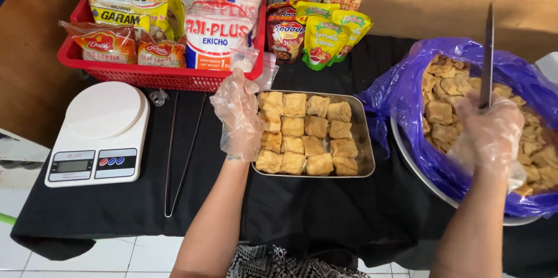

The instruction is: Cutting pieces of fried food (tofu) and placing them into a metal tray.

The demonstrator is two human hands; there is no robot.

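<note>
Far left on your black-draped surface (325,220) sits a white digital kitchen scale (100,135), and just beside it lie long thin metal tongs (180,156). Behind them, a red plastic basket (148,74) stands full of seasoning packets.

Now your left hand (238,116), in a clear plastic glove: fingers spread wide, holding nothing, hovering at the left rim of the rectangular steel tray (363,138). That tray carries golden-brown fried tofu blocks (307,134) packed in tidy rows, touching one another. Lower the palm onto one block at a time and curl the fingertips back, so they sit clear of any edge.

Behind the tray, green and red sauce pouches (317,36) lean together.

Over to the right: your right hand (491,132), also gloved, is closed round the handle of a slim dark knife (487,57), blade pointing straight up. It hangs above the round metal bowl (418,167) lined with a purple plastic bag (401,89), heaped with more tofu pieces (447,112). Tip the blade downward before you swing it across to the tray.
</note>
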